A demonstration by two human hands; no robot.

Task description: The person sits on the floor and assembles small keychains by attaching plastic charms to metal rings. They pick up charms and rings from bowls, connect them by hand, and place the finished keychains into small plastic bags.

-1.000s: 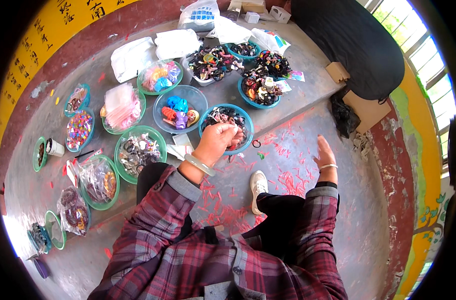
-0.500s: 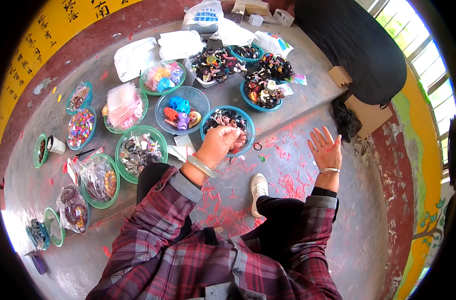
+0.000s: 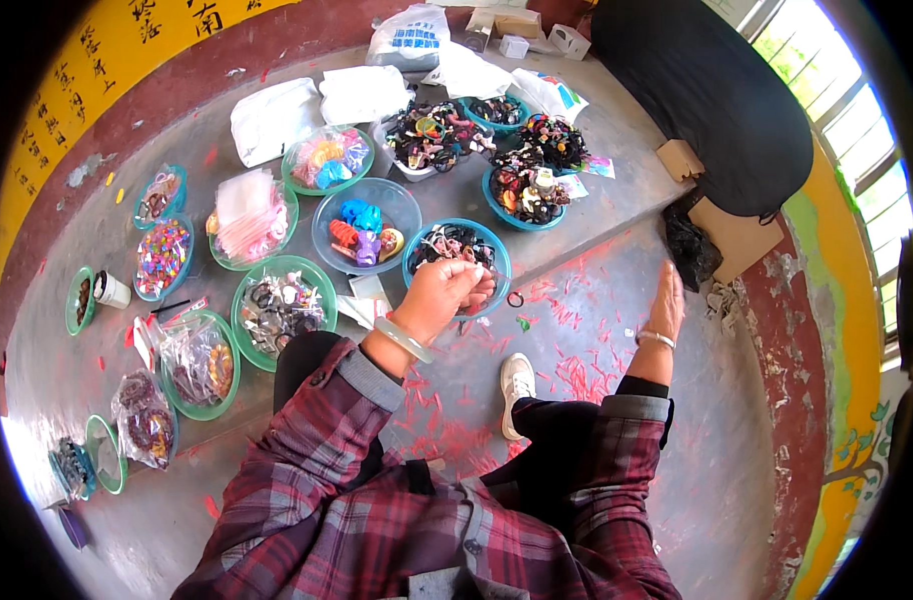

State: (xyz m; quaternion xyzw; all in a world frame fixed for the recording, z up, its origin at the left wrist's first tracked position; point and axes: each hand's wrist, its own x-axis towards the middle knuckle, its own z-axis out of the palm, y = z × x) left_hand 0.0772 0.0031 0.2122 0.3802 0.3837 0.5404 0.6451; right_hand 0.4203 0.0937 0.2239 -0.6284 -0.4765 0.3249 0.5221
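The two hands are well apart. The left hand [image 3: 439, 298] is in front of the near side of a blue basket [image 3: 506, 262], its fingers curled in and drawn together with the thumb; whether they pinch something small, I cannot tell at this size. The right hand [image 3: 664, 300] is raised above the floor [image 3: 717, 440], turned edge-on, with straight fingers and nothing visible in it. A pale bangle [image 3: 402, 340] circles the left wrist, and a thinner band [image 3: 657, 338] is around the right.

The blue basket stands by the edge of a grey ledge [image 3: 617, 190] and holds a tangle of dark hair ties [image 3: 445, 243]. Just to its left is a clear bowl [image 3: 325, 214] with blue, red and purple pieces, and lower left, near the knee, a green basket [image 3: 332, 310] of black, grey and white pieces. Behind, to the right, another blue bowl [image 3: 522, 218] is heaped with dark pieces.

Red strips [image 3: 579, 378] lie scattered on the floor around a white shoe [image 3: 519, 385]. A crumpled black bag [image 3: 695, 258] lies beyond the right fingertips, beside a flat piece of cardboard [image 3: 745, 240].
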